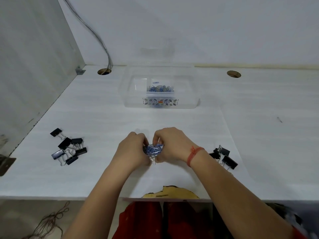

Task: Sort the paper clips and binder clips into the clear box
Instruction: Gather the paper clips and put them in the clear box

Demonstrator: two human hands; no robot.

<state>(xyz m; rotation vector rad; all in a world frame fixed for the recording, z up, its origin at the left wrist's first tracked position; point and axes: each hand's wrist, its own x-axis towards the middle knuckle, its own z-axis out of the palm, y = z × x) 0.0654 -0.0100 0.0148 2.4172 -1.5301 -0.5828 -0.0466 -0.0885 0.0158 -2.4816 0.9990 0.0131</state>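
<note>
My left hand (133,149) and my right hand (170,145) are cupped together around a bunch of blue and silver paper clips (154,150) just above the white table, near its front. The clear box (136,99) stands further back in the middle; a heap of paper clips (160,88) lies in its centre compartment. Several black binder clips (69,149) lie loose on the table to the left of my hands. A smaller group of black binder clips (224,156) lies to the right, beside my right wrist.
A grey side panel (31,66) walls off the left. Two round cable holes (104,71) (233,74) sit at the table's back, with a cable (96,35) entering the left one. The front edge (51,197) has a chipped patch (170,193).
</note>
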